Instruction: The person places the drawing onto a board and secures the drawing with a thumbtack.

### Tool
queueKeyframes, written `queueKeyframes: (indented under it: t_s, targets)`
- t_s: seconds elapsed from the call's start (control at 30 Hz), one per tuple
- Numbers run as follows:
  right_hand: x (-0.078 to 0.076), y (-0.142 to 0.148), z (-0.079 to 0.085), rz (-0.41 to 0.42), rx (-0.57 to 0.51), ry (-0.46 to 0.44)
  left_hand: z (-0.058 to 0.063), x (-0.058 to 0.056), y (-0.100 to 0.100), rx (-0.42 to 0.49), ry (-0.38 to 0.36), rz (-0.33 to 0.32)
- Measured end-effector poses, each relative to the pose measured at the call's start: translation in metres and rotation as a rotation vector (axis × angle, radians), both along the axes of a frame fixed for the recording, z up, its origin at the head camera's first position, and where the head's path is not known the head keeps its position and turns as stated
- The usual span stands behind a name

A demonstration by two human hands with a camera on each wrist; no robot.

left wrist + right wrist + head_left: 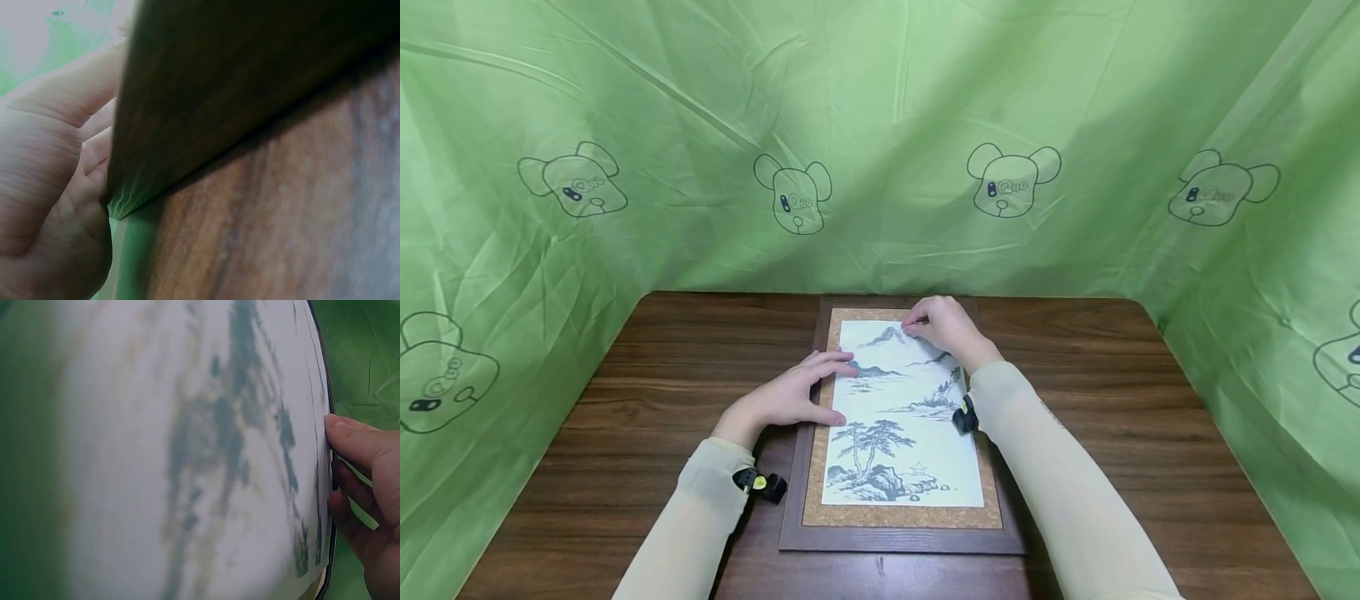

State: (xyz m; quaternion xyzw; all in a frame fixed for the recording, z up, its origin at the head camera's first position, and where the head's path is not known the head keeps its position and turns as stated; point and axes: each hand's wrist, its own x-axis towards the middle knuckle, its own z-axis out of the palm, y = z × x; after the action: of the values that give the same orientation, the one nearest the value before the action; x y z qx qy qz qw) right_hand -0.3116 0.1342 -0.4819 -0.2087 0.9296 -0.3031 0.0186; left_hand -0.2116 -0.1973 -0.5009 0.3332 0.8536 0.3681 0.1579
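A white sheet with a blue-grey ink landscape [880,417] lies on a cork board [902,518] with a dark wooden frame [902,542]. My left hand [790,390] spans the left frame edge, its outstretched fingertips and thumb tip resting at the sheet's left border. My right hand [943,327] bends over the top of the sheet, thumb and forefinger brought together near the middle of its upper edge. The right wrist view has that thumb [359,437] over the far edge, two other fingers below it. I cannot tell what, if anything, is between those fingertips.
The board stands on a brown wood-grain table [647,417], its far end near a green cloth [895,250] with bear-head outlines. That cloth also hangs along both sides. Each wrist wears a small black camera, the left one [767,485] beside the frame.
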Motion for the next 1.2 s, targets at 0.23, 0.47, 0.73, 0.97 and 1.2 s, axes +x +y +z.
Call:
queueKeyframes:
  t_s: [0.23, 0.47, 0.73, 0.97, 1.2]
  targets:
    - [0.000, 0.000, 0.003, 0.040, 0.040, 0.031, 0.002, 0.000, 0.001, 0.000, -0.004, -0.002]
    - [0.002, -0.001, 0.007, 0.087, 0.115, 0.029, 0.002, 0.001, 0.001, 0.000, -0.003, -0.002]
    - [0.005, 0.001, 0.010, 0.117, 0.143, 0.009, 0.003, 0.002, 0.001, 0.009, 0.010, -0.005]
    - [0.008, 0.002, 0.016, 0.137, 0.170, 0.018, 0.005, -0.001, 0.001, 0.017, 0.009, -0.011]
    - [0.016, 0.009, 0.025, 0.255, 0.224, -0.020, 0.002, 0.000, -0.001, 0.035, -0.007, -0.011]
